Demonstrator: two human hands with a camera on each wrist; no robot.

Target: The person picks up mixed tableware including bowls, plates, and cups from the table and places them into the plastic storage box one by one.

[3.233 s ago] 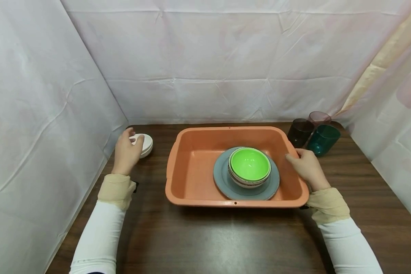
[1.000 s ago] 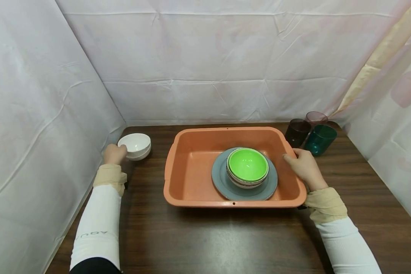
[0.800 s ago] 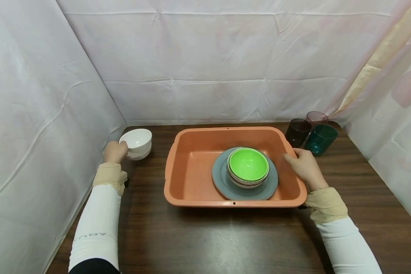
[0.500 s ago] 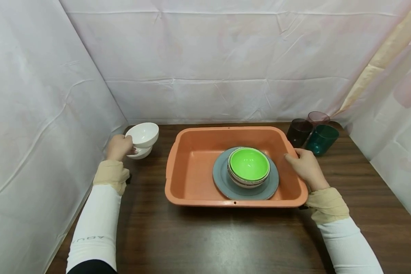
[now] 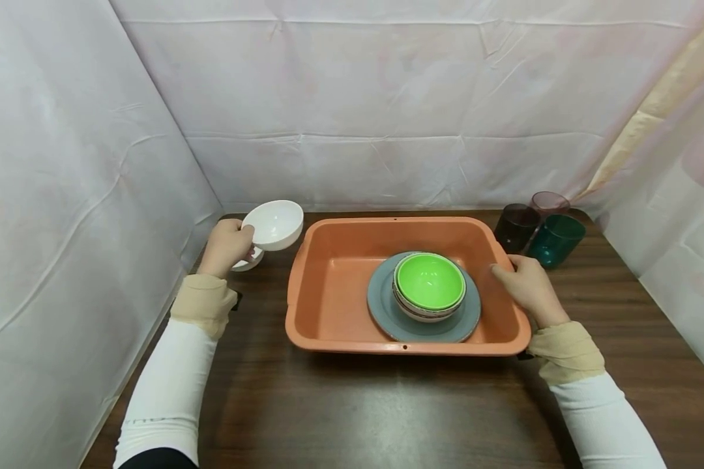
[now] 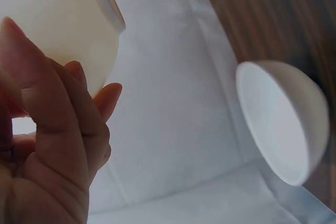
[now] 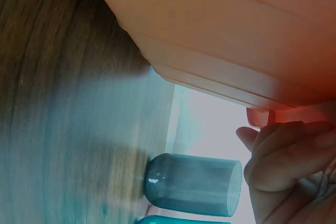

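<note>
Pinched by its near-left rim, a white bowl (image 5: 274,226) hangs from my left hand (image 5: 229,249), raised off the table and tilted a little. In the left wrist view the fingers (image 6: 58,114) curl against the bowl's side (image 6: 58,19). A second white bowl (image 6: 283,119) stays on the table below. My right hand (image 5: 528,290) grips the right rim of the orange basin (image 5: 407,350), thumb inside and fingers under the edge. Within the basin's right half, a green bowl (image 5: 431,281) nests on top of a cream bowl (image 5: 428,316) upon a grey-blue plate (image 5: 381,309).
Behind my right hand stand a dark tumbler (image 5: 515,228), a teal tumbler (image 5: 556,241) and a pinkish tumbler (image 5: 549,202). White cloth (image 5: 352,111) hangs at the back and both sides of the dark wooden table (image 5: 352,410).
The left hand reached the stacked white bowls, took the upper one by its rim, lifted it and carried it right toward the basin. The right hand has kept its place on the basin.
</note>
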